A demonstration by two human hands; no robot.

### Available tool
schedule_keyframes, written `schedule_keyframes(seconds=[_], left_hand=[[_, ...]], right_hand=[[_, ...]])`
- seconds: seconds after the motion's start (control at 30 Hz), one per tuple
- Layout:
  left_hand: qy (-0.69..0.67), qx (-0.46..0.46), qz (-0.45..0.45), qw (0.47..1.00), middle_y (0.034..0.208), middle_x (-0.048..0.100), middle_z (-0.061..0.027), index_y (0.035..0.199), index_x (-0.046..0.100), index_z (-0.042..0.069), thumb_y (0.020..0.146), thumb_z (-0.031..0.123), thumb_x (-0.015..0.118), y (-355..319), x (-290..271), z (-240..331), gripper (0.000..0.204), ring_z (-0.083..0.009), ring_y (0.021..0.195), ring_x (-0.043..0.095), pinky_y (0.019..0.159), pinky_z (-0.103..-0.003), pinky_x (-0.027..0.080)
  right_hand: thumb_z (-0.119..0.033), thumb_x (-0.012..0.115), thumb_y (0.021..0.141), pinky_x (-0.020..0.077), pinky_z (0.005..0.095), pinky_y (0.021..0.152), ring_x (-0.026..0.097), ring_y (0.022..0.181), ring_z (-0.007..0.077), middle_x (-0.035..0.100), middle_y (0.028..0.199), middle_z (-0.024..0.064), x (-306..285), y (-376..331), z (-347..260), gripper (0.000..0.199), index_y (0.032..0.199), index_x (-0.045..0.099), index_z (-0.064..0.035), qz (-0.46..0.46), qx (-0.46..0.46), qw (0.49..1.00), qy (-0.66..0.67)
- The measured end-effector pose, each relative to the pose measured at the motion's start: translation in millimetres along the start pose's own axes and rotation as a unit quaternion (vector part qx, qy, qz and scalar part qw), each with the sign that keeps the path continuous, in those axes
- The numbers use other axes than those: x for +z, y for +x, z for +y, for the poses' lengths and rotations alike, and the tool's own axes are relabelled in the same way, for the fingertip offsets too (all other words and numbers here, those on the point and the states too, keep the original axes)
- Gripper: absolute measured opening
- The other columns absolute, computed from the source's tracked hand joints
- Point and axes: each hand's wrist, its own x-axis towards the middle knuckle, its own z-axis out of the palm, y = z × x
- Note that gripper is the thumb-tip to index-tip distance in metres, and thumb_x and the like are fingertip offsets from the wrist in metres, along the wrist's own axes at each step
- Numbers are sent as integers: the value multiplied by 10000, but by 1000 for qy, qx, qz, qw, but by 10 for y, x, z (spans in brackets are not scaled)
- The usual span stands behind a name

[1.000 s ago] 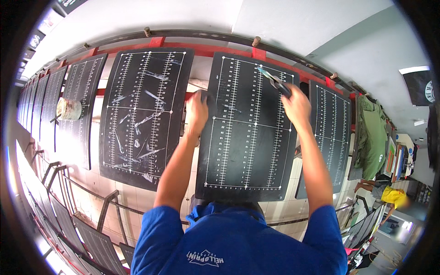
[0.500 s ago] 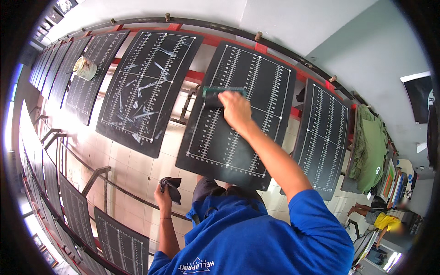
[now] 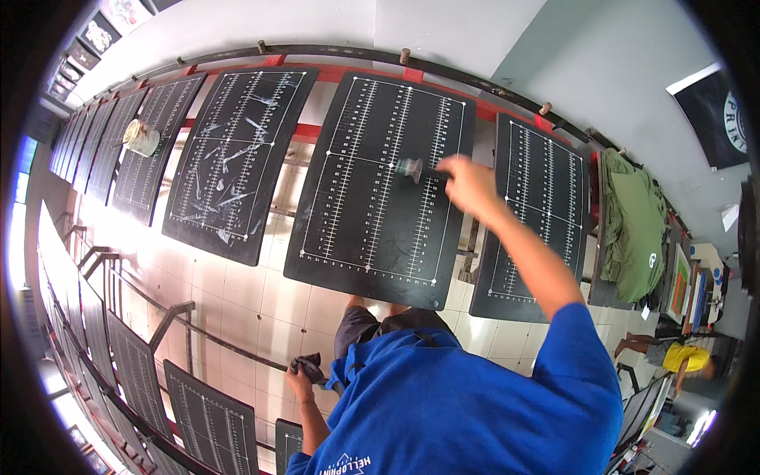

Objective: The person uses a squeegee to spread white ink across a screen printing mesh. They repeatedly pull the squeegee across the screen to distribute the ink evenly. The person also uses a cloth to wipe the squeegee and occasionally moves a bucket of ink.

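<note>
My right hand [image 3: 469,184] is closed round a dark-handled tool with a green and grey head [image 3: 408,169], which looks like a brush but is blurred. Its head is over the middle of a black board [image 3: 332,245] printed with white rulers and frame lines. Whether the tool touches the surface I cannot tell. Down near my left hip, my left hand [image 3: 301,383] grips a bunched dark cloth [image 3: 309,366], well below the board's near edge.
Similar boards stand on both sides; the left one [image 3: 226,158] carries pale streaks. Further left, a stained white tub [image 3: 141,138] sits on a board. A green garment [image 3: 633,229] lies at the right. A metal rail [image 3: 229,344] runs at left; a person in yellow [image 3: 687,358] is far right.
My right hand has swung right with the tool, turning it from crosswise at the board's left side to pointing left at its middle. My left hand with the cloth has moved lower.
</note>
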Motion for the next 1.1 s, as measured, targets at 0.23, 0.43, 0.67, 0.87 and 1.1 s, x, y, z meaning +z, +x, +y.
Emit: schedule_keyframes(seconds=[0.23, 0.43, 0.67, 0.87, 1.1], left_hand=[[111, 26, -16, 993, 936, 711, -137, 1078, 671, -63, 938, 82, 601, 121, -361, 746, 213, -196, 824, 654, 757, -334, 533], [109, 74, -93, 987, 923, 714, -139, 1076, 679, -42, 941, 107, 615, 1144, -709, 1089, 211, -192, 826, 667, 749, -350, 538], [308, 250, -228, 889, 912, 702, -240, 1081, 664, -35, 906, 135, 635, 2406, -382, 2149, 246, -387, 861, 689, 764, -450, 522], [305, 298, -389, 816, 911, 670, -279, 1034, 644, -34, 901, 122, 638, 2489, -237, 2867, 205, -451, 875, 656, 743, -461, 505], [391, 355, -462, 712, 858, 656, -265, 942, 620, -38, 899, 111, 645, 2081, -610, 3760, 158, -436, 835, 656, 709, -430, 503]], right_hand=[[-96, 615, 846, 544, 436, 888, 664, 1058, 291, 675, 1175, 52, 153, 1408, 1296, 356, 1192, 670, -162, 104, 67, 979, -163], [-43, 598, 801, 552, 442, 837, 673, 1005, 285, 694, 1099, 51, 534, 844, 684, 332, 1106, 698, -130, 107, 50, 984, -134], [-13, 740, 703, 543, 411, 860, 645, 1056, 294, 666, 1167, 56, 646, -1325, -778, 516, 1199, 647, -120, 81, 190, 972, -110], [-25, 706, 699, 555, 405, 842, 651, 1035, 293, 674, 1131, 88, 1385, -2235, -2042, 509, 1201, 657, -93, 150, 361, 910, -140], [-84, 725, 742, 552, 393, 839, 666, 1019, 281, 674, 1158, 61, 1388, -1572, -3074, 446, 1182, 657, -104, 67, 351, 934, 3]])
